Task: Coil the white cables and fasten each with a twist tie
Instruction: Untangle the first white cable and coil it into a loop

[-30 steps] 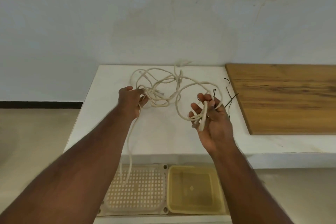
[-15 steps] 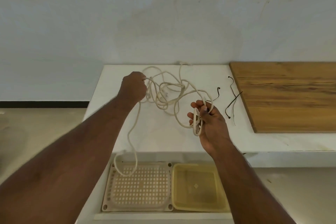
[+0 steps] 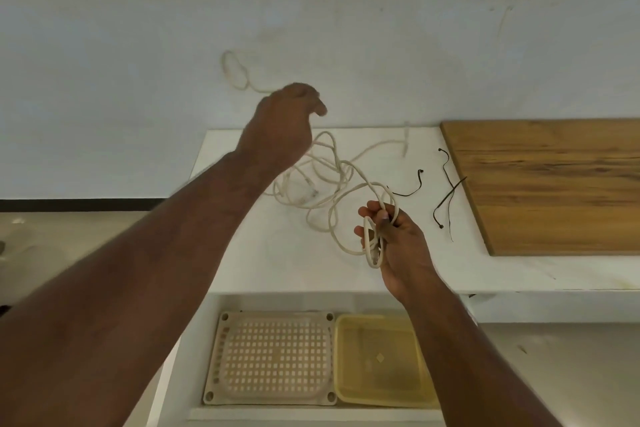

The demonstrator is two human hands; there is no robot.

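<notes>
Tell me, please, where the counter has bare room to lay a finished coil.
Bare counter lies along the front edge, left of the right hand, and between the ties and that edge. The middle is crowded with cable; the board fills the right.

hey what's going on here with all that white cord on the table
A person is coiling a white cable. The right hand grips a few small loops already gathered, while the left hand is raised above the white table, holding a stretch of cable whose end swings up against the wall. Most of it lies tangled on the table. The dark twist ties lie unused beside a wooden board.
</notes>
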